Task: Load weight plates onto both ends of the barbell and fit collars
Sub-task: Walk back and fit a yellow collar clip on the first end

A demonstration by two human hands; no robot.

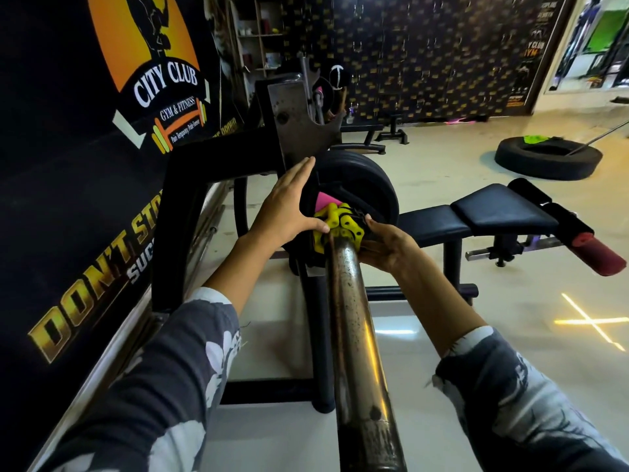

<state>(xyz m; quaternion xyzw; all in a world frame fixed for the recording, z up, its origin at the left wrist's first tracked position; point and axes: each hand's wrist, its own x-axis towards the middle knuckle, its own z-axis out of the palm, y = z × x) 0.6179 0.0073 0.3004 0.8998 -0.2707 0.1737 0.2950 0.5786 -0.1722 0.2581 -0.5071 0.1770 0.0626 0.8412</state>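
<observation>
A worn steel barbell sleeve point(354, 335) runs from the bottom of the view up to black weight plates point(367, 185) stacked on it, one with a pink label. A yellow collar point(340, 223) sits on the sleeve right against the plates. My left hand point(289, 202) lies flat on the face of the nearest plate, fingers stretched, its thumb touching the collar's left side. My right hand point(388, 243) grips the collar's right side and its dark lever. The bar rests in a black rack upright point(292, 131).
A black banner wall point(68, 165) stands close on the left. A padded bench point(476, 212) with a red roller lies to the right, a tyre point(548, 158) further back on the pale floor. The rack's base frame point(272, 390) crosses under the bar.
</observation>
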